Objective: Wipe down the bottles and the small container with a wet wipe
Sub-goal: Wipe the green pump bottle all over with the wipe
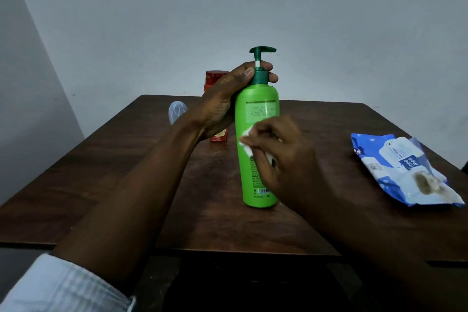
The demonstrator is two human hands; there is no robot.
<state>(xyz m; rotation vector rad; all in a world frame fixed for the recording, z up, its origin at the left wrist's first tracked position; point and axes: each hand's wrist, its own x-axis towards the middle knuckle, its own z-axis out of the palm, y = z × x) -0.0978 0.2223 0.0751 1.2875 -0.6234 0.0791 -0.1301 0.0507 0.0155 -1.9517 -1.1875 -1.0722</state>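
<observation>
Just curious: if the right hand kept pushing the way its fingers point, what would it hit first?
The green pump bottle: the right hand already presses the white wipe against its side.

- Dim, even indoor light; the wall (329,20) reads flat grey.
- The right hand (281,157) is motion-blurred.
- The desk (126,159) edges bow from wide-angle distortion.
- Soft, faint shadows; no glare.

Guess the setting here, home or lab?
Probably a plain room at home, not a lab: a dark wooden table against a bare wall, with a green pump bottle and a pack of wet wipes.
</observation>
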